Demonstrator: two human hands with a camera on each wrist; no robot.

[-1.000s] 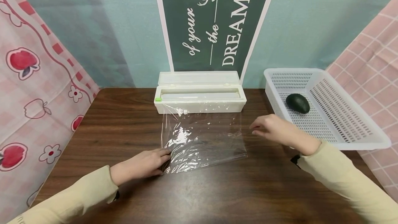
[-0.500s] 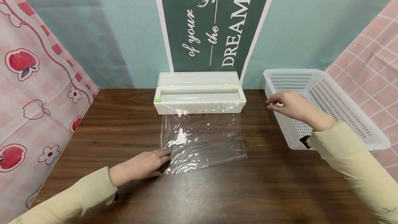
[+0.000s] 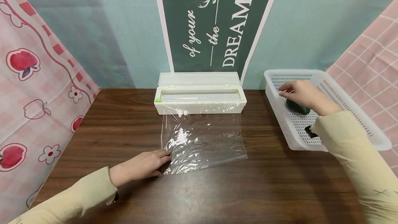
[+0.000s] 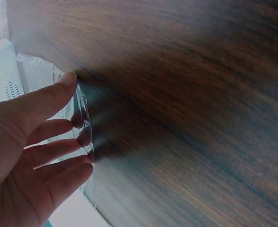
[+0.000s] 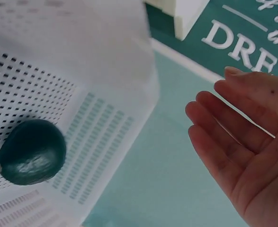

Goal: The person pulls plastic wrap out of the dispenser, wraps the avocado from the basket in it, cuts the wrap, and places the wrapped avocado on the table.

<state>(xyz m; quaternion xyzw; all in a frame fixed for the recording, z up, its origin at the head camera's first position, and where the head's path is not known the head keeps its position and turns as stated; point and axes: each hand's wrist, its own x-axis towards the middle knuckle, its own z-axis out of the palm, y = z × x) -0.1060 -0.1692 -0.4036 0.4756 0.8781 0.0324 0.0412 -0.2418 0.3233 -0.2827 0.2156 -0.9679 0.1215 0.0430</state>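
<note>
A sheet of clear plastic wrap (image 3: 205,137) stretches over the table from a white cling film dispenser (image 3: 200,108) whose lid stands raised. My left hand (image 3: 141,165) rests its fingertips on the near left corner of the wrap. The left wrist view shows that hand's fingers (image 4: 53,150) spread and nearly straight along the film's edge. Above the white basket (image 3: 281,127) hovers my right hand (image 3: 303,94), holding nothing, its fingers loosely bent. A dark green avocado (image 3: 296,107) lies in the basket below this hand, partly covered by it in the head view.
The brown wooden table (image 3: 205,196) ends at a blue backdrop with a dark green lettered panel (image 3: 214,27). A pink apple-print cloth (image 3: 34,89) hangs at the left, and a pink checked cloth (image 3: 379,61) at the right. A green slider (image 3: 158,100) sits on the dispenser.
My right hand has moved right and away from me, from beside the plastic wrap to over the basket. My left hand has stayed on the wrap's corner.
</note>
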